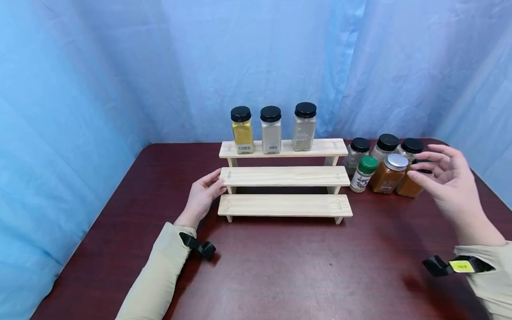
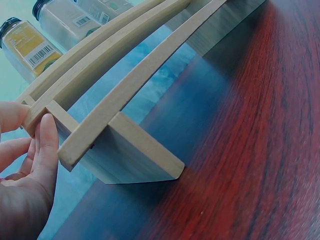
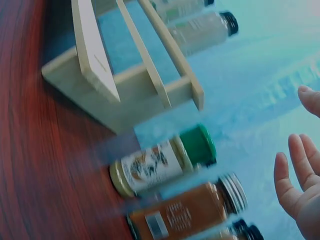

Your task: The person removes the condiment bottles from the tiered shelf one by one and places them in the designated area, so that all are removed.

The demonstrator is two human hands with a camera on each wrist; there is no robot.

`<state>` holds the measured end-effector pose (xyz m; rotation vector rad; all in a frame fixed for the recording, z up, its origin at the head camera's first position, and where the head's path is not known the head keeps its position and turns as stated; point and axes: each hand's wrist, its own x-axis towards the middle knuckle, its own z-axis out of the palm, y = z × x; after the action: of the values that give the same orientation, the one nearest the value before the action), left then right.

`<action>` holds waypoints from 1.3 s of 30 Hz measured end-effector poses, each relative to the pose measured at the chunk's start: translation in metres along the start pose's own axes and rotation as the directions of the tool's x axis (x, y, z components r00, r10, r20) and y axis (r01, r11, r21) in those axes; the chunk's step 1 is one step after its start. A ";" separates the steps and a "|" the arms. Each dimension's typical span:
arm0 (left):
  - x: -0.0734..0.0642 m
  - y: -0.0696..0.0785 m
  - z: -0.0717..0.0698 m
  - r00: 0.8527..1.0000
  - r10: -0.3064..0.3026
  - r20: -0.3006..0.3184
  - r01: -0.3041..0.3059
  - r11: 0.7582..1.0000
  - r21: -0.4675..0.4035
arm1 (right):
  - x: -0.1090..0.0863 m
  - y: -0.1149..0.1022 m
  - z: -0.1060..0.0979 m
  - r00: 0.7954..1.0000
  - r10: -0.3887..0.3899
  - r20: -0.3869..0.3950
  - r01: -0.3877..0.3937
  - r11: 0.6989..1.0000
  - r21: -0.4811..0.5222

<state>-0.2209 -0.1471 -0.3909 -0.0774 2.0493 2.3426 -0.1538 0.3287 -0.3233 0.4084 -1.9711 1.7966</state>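
Observation:
A three-step wooden spice rack (image 1: 285,176) stands on the table. My left hand (image 1: 202,195) pinches the left end of its middle step, with thumb and finger at the corner in the left wrist view. On the top step stand a yellow-filled jar (image 1: 242,133), a pale jar (image 1: 271,133) and a black-pepper jar (image 1: 305,129), all black-lidded. My right hand (image 1: 454,182) is raised beside the jars on the right, fingers apart and holding nothing. Nearest it are a silver-lidded brown spice jar (image 1: 388,175) and a black-lidded brown one (image 1: 409,184).
Left of the brown jars is a small green-lidded shaker (image 1: 363,174). Black-lidded jars (image 1: 387,143) stand behind them, right of the rack. The dark red table (image 1: 280,271) extends in front, and a blue curtain (image 1: 256,58) hangs along the back and sides.

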 end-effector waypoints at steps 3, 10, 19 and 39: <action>-0.001 -0.001 0.000 1.000 -0.002 0.003 0.002 1.000 -0.002 | 0.002 -0.001 0.013 0.998 -0.040 0.044 0.032 0.985 0.169; -0.001 0.000 -0.001 1.000 0.002 -0.002 -0.002 1.000 -0.012 | 0.009 -0.003 0.046 0.996 -0.034 0.087 0.020 0.987 0.159; 0.001 -0.002 0.000 1.000 0.001 0.003 -0.001 1.000 -0.030 | 0.025 -0.003 0.085 0.985 -0.009 0.174 0.004 1.000 0.028; -0.001 0.000 0.000 1.000 -0.005 -0.002 0.005 1.000 -0.027 | 0.075 -0.002 0.145 0.959 0.155 0.239 -0.065 0.936 -0.346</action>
<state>-0.2201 -0.1472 -0.3910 -0.0863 2.0164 2.3683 -0.2353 0.1910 -0.2924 0.4483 -2.4781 1.4851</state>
